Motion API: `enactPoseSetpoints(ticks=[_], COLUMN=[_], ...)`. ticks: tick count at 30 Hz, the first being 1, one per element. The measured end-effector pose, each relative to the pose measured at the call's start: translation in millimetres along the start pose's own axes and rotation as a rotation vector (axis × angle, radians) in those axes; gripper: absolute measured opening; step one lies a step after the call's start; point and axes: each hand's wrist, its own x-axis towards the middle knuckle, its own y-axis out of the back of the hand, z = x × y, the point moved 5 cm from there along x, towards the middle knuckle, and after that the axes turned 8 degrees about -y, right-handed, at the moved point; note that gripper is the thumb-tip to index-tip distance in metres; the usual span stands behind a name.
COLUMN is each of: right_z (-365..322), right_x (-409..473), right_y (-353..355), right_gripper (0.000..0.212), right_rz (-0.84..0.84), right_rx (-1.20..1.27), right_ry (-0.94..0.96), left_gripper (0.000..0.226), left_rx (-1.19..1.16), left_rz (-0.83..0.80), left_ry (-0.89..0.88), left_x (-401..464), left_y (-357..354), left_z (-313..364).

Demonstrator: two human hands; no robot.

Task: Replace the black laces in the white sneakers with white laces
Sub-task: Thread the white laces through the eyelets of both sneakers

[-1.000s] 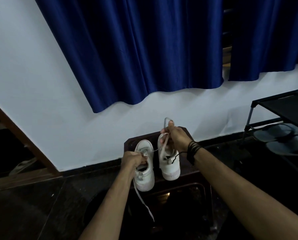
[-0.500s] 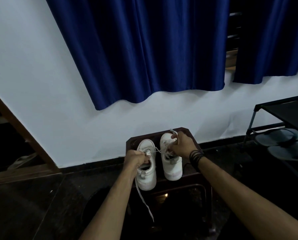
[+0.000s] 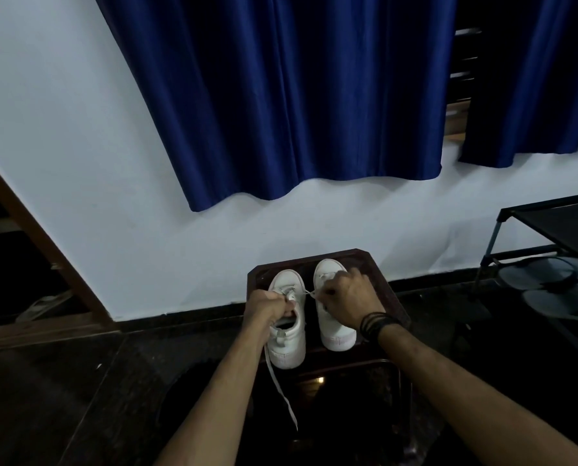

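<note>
The left hand (image 3: 270, 306) is curled tight around a white lace (image 3: 281, 386) at the tongue of the left sneaker (image 3: 287, 334), and the lace's loose end hangs from under that fist, past the shoe's heel and over the near edge of the stool (image 3: 390, 280). The right hand (image 3: 346, 297) pinches the other stretch of the same lace between thumb and fingertips, and a short, taut length runs between the two hands across the gap between the shoes. The right hand lies over the middle of the right sneaker (image 3: 334, 334), hiding its eyelets, so whether that shoe is laced cannot be told. Dark bands (image 3: 376, 322) circle the right wrist.

Both white sneakers stand side by side on the small dark wooden stool, toes toward the wall (image 3: 79, 163), heels toward the person. The stool stands against the white wall, on a dark floor (image 3: 45, 398). Above the stool a blue curtain (image 3: 297, 95) hangs down the wall. To the right of the stool stands a black shoe rack (image 3: 550, 227), with grey sandals (image 3: 550, 287) on its lower shelf.
</note>
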Motion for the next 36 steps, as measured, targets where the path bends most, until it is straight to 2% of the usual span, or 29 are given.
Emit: enactPoseSetpoints(ticks=[2,5,9,13,17,19,21,24,30,33,36], right_z=[-5.7,-12.1,-12.2,0.4,4.9,1.2,-4.6,-17.4,-65.1,-72.2,-75.1], right_x=[-2.6,-3.2,-0.9,6.3,16.5,21.2,25.6,29.7,32.0,32.5,28.9], right_y=[-5.6,-8.3,-9.9,-12.4,-8.9,-4.6,-1.3,0.6,-17.8,-36.0,-40.1], right_gripper=[0.028,0.023,0.013,0.013,0.017,0.015,0.015,0.015,0.014,0.017,0.015], right_rz=[-0.059,-0.006,0.049,0.017,0.026,-0.009,-0.032,-0.066,-0.181,-0.229,-0.199], right_rx=[-0.054,-0.056,0.174,0.508,0.655,0.680,0.711,0.733,0.671,0.584,0.547], right_ry=[0.056,0.071,0.034,-0.104,-0.168,-0.181,-0.178,-0.180,-0.078,-0.134,-0.183], left_gripper=[0.024,0.021,0.014,0.009,0.015,0.025,0.020,0.030,0.017,0.010,0.006], left_rx=[0.008,-0.001,-0.062,0.079,0.248,0.250,0.263,0.241,-0.038,-0.214,-0.325], left_rz=[-0.001,0.008,0.058,0.408,0.473,0.494,0.459,0.407,0.278,0.196,0.159], left_ry=[-0.006,-0.032,-0.135,-0.362,-0.512,-0.455,-0.398,-0.347,-0.153,-0.051,0.000], left_x=[0.8,1.8,-5.5,-20.2,-21.9,-17.4,-8.3,-0.7,12.1,16.2,17.0], left_y=[0.2,1.7,5.9,23.8,19.8,22.4,25.6,29.0,35.8,39.1,39.6], left_z=[-1.1,-4.3,-9.1,-10.0,-6.7,-8.1,-13.5,-20.9,-33.7,-37.9,-37.1])
